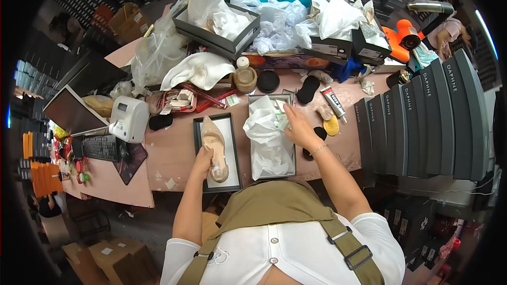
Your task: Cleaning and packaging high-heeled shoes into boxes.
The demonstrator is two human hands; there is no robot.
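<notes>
My left hand [203,161] is closed round the side of a beige pointed shoe [215,145] with a pale insole and small shiny dots. The shoe is held toe away from me over a dark shallow box part [238,166] with a white inside. To its right stands a grey shoebox [291,167] filled with crumpled white tissue paper [262,137]. My right hand [302,128] reaches over that box's right edge, fingers curled at a small white-and-green packet [281,121] on the paper. Its fingertips are partly hidden.
Dark shoeboxes [430,121] stand in a row at right. A glue tube [334,102], a yellow sponge [331,125], black pads [308,89] and a jar [245,78] lie beyond my hands. At left are a label printer [129,119] and keyboard [101,148]. Paper-filled boxes [216,24] line the back.
</notes>
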